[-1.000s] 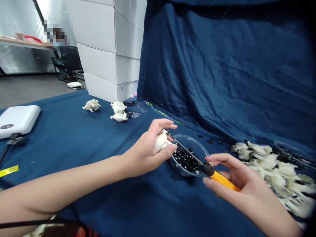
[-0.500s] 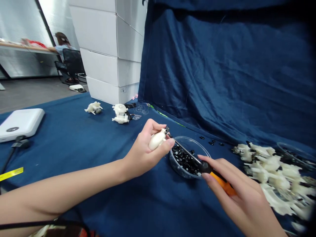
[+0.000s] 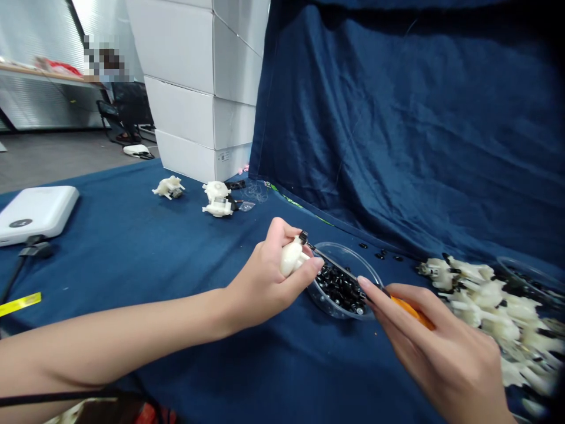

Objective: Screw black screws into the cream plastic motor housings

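My left hand (image 3: 267,277) is closed round a rounded white plastic part (image 3: 291,258), which has a small black piece (image 3: 303,237) at its upper end. In my right hand (image 3: 445,347) is a screwdriver with an orange and black handle (image 3: 410,310). Its thin metal shaft (image 3: 334,262) slants up to the left, and the tip meets the white part near the black piece; exact contact is too small to make out. Beneath the shaft stands a clear round plastic tub (image 3: 326,307) holding many small black pieces (image 3: 341,287).
More white plastic parts (image 3: 489,300) are heaped at the right, beside another clear tub (image 3: 529,280). Two white assemblies (image 3: 217,199) (image 3: 169,187) lie further back, near stacked white boxes (image 3: 185,150). A white power bank (image 3: 39,212) with a cable is at left. A person sits in the background.
My left hand has shifted slightly right with the white part, which has turned a little. My right hand has rolled over on the screwdriver handle, covering more of it.
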`<state>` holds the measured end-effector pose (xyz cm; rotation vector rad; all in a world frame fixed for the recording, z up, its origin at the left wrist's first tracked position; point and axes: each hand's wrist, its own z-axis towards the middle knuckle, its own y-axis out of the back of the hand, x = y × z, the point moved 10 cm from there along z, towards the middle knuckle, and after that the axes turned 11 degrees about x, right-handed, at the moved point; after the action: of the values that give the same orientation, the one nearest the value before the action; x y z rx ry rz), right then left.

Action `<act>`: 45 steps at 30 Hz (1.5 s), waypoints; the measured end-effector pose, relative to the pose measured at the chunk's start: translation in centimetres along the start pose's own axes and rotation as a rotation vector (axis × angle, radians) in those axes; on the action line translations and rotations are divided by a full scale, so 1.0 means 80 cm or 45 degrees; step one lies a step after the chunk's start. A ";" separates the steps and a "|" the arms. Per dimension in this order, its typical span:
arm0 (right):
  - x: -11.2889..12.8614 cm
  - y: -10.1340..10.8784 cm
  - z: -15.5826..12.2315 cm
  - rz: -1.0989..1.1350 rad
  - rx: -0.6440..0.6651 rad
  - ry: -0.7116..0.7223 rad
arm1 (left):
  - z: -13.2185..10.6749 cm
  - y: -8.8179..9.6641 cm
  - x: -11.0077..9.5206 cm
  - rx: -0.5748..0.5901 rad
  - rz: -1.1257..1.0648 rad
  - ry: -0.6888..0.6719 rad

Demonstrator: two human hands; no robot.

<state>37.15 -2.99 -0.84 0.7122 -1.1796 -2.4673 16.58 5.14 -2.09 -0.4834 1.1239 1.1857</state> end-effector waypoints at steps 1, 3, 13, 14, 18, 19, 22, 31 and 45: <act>0.001 0.001 -0.001 -0.045 -0.014 -0.005 | 0.000 0.000 0.001 0.001 -0.003 0.021; 0.003 0.002 -0.002 -0.105 -0.037 -0.010 | 0.001 0.001 0.004 0.007 0.004 0.063; -0.017 -0.012 -0.001 0.255 0.094 -0.066 | 0.006 -0.007 -0.005 0.164 0.160 0.043; -0.020 -0.014 0.000 0.340 0.114 -0.076 | 0.007 -0.007 -0.007 0.173 0.179 0.027; -0.029 -0.022 0.008 0.789 0.205 -0.129 | 0.007 -0.008 -0.011 0.218 0.248 -0.047; -0.033 -0.025 0.009 0.918 0.249 -0.171 | 0.007 -0.008 -0.012 0.225 0.271 -0.069; -0.051 -0.051 -0.002 1.332 0.462 -0.522 | 0.006 -0.008 -0.016 0.231 0.338 -0.144; -0.049 -0.039 -0.003 1.148 0.265 -0.538 | 0.007 -0.007 -0.009 0.153 0.098 0.006; -0.059 -0.043 -0.011 1.218 0.200 -0.764 | 0.011 -0.007 -0.011 0.253 0.219 -0.073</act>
<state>41.29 0.81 -2.57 -0.5356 -1.4465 -1.7685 17.46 5.21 -1.05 -0.2027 1.2377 1.2132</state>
